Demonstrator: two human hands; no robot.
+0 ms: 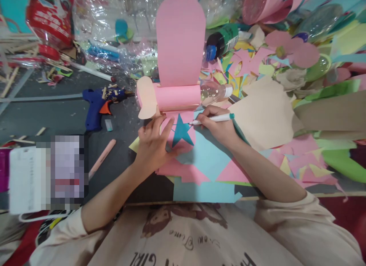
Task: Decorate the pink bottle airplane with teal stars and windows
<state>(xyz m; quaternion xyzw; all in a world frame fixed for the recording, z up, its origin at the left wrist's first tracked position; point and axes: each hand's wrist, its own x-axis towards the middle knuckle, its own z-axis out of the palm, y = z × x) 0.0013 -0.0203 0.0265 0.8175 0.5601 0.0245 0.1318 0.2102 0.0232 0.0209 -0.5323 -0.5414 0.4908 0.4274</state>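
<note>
My right hand (219, 125) grips a white marker (221, 118) with a green end, its tip at the right edge of a teal paper star (182, 134). The star lies on a small piece of pink paper (190, 144), and a drawn line shows beside it. My left hand (151, 142) lies with fingers spread on the left part of that pink paper. Light blue paper (213, 153) and more pink sheets are underneath. Just beyond my hands rests a clear bottle (213, 91) wrapped in pink paper (178, 97), with a long rounded pink piece (180, 39) standing out behind it.
A blue glue gun (95, 107) lies at the left, near a peach-coloured marker (103, 157) and a white box (27, 178). A red-labelled bottle (50, 21) is at the back left. Paper scraps (305, 157), a beige sheet (264, 113) and a dark green bottle (223, 41) crowd the right.
</note>
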